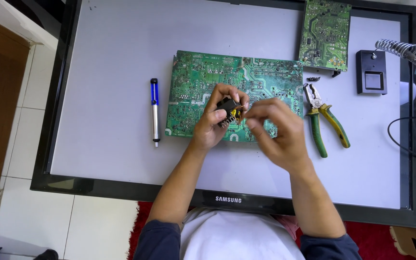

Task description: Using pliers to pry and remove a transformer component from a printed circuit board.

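Counter (111, 96): grey flat panel in a black frame, bearing everything below.
Large circuit board (188, 91): green, solder side up, lying flat at the centre.
Small circuit board (325, 33): green, at the far right edge.
My left hand (213, 120): grip closed around a small black component (228, 107) with metal pins, held just above the large board.
My right hand (278, 130): grip pinched shut at the component's yellow side.
Pliers (324, 120): green and yellow handles, right of the large board.
Black stand (371, 72): beside a coiled iron holder (396, 47).
Desoldering pump (155, 111): blue and silver, left of the large board.
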